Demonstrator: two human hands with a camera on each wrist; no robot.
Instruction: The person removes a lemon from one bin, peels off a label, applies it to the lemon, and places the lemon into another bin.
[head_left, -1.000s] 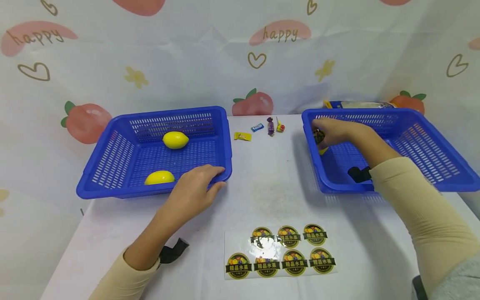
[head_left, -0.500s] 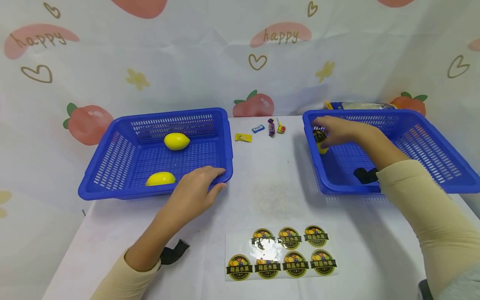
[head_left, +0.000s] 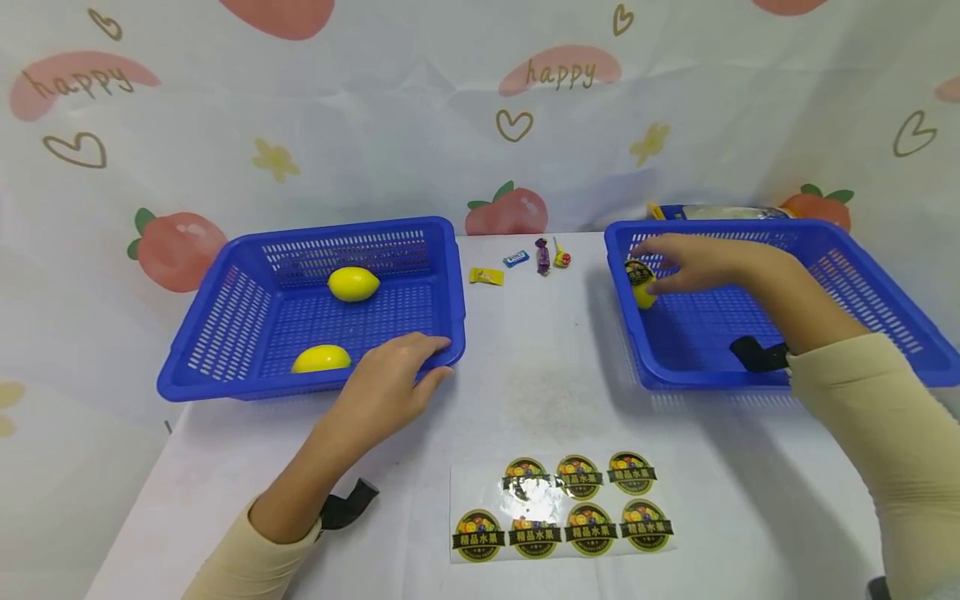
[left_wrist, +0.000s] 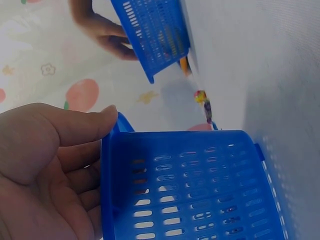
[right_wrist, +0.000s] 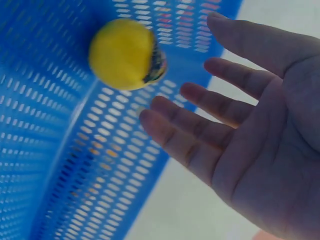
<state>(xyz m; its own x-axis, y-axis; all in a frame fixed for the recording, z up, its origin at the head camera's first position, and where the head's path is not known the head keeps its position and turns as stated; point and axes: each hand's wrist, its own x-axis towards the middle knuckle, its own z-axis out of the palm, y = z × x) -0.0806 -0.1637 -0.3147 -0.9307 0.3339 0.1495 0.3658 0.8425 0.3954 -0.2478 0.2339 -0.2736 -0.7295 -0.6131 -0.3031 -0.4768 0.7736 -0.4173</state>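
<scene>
My left hand (head_left: pixel 386 379) grips the near right corner of the left blue basket (head_left: pixel 240 389). In the left wrist view its thumb lies over the basket rim (left_wrist: pixel 107 185), with the fingers behind. Two yellow lemons, one at the back (head_left: pixel 353 284) and one at the front (head_left: pixel 321 359), lie in that basket. My right hand (head_left: pixel 701 262) hovers over the left side of the right blue basket (head_left: pixel 697 381), fingers loosely extended. Beside its fingertips sits a lemon (head_left: pixel 643 296) bearing a black round sticker (head_left: pixel 638 271). The right wrist view shows a gap between hand and lemon (right_wrist: pixel 117 55).
A clear sheet (head_left: pixel 465 492) of round fruit stickers lies at the front. Between the baskets, toward the back, are a yellow candy (head_left: pixel 487 276), a blue one (head_left: pixel 516 258), a purple one (head_left: pixel 542 257) and a lollipop (head_left: pixel 562 257). A package (head_left: pixel 723 212) lies behind the right basket.
My right hand has let go of the stickered lemon and drawn back to the right, leaving the lemon in the right basket. My left hand stays on the left basket's rim.
</scene>
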